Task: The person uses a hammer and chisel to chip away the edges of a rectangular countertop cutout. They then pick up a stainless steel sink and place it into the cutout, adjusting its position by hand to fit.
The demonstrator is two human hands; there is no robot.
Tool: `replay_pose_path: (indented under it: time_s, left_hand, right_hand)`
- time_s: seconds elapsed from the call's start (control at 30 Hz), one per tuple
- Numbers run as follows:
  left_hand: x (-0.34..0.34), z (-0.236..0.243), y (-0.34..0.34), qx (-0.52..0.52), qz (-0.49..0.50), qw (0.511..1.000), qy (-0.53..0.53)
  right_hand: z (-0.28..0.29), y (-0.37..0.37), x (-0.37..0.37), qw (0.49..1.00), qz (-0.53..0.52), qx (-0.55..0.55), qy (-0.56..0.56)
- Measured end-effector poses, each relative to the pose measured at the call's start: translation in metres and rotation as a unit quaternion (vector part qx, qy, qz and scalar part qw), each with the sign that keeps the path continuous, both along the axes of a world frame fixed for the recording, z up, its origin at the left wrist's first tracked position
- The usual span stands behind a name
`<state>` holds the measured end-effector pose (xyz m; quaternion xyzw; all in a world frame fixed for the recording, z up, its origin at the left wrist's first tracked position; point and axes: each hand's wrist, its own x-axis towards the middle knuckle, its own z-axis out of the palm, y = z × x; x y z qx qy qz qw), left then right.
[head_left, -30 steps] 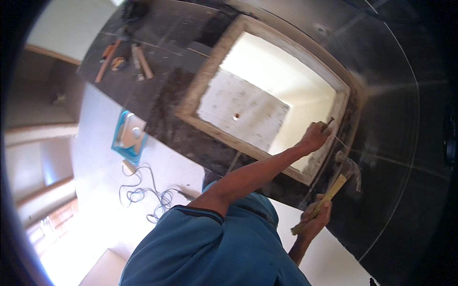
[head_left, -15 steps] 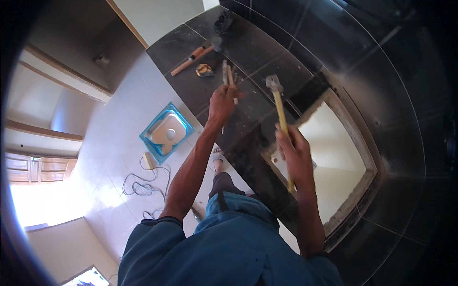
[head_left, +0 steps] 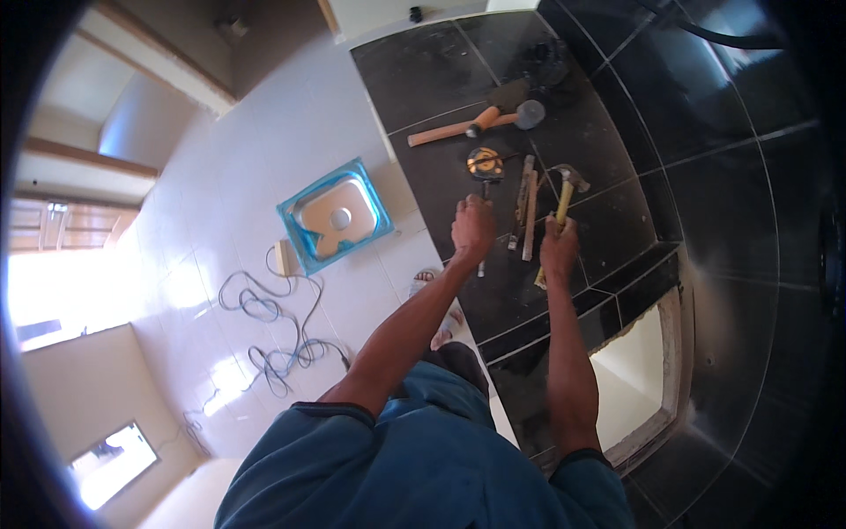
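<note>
My right hand [head_left: 559, 249] is closed around the yellow handle of a claw hammer [head_left: 570, 181], low over the black tiled counter [head_left: 441, 70]. My left hand [head_left: 474, 227] is closed on a thin rod-like tool [head_left: 481, 268]; its ends stick out above and below the fist, and its exact kind is unclear. Between the two hands several narrow worn sticks or chisels [head_left: 530, 216] lie side by side on the tiles. Just beyond my left hand rests a yellow-and-black tape measure [head_left: 485, 165].
Farther off lie a rubber mallet [head_left: 530, 115] and a second wooden-handled hammer [head_left: 483, 122], crossed, near a black plastic bag [head_left: 546, 66]. A rectangular cutout [head_left: 636, 375] opens in the counter at right. On the floor are a blue-edged sink [head_left: 381, 216] and a tangled cord [head_left: 256, 300].
Both hands have moved farther along the counter. The hammer has come down near the tiles. The sticks that were at my left hand now lie on the counter to its right.
</note>
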<state>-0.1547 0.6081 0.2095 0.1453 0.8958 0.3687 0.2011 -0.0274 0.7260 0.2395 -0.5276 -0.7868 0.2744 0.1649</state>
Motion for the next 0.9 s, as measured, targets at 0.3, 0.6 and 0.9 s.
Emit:
replay_pose_path:
  time_s: [0.3, 0.6, 0.9]
  left_hand:
    - [0.003, 0.009, 0.016, -0.014, -0.013, 0.999, 0.043]
    - [-0.047, 0.040, -0.070, 0.134, -0.003, 0.989, -0.055]
    - [-0.174, -0.287, -0.448, -0.096, 0.303, 0.936, -0.153]
  right_hand:
    - [-0.035, 0.014, -0.001, 0.997, 0.052, 0.059, -0.013]
    - [-0.031, 0.020, 0.001, 0.974, 0.105, 0.118, -0.165]
    - [-0.113, -0.283, -0.203, 0.937, 0.344, 0.021, 0.052]
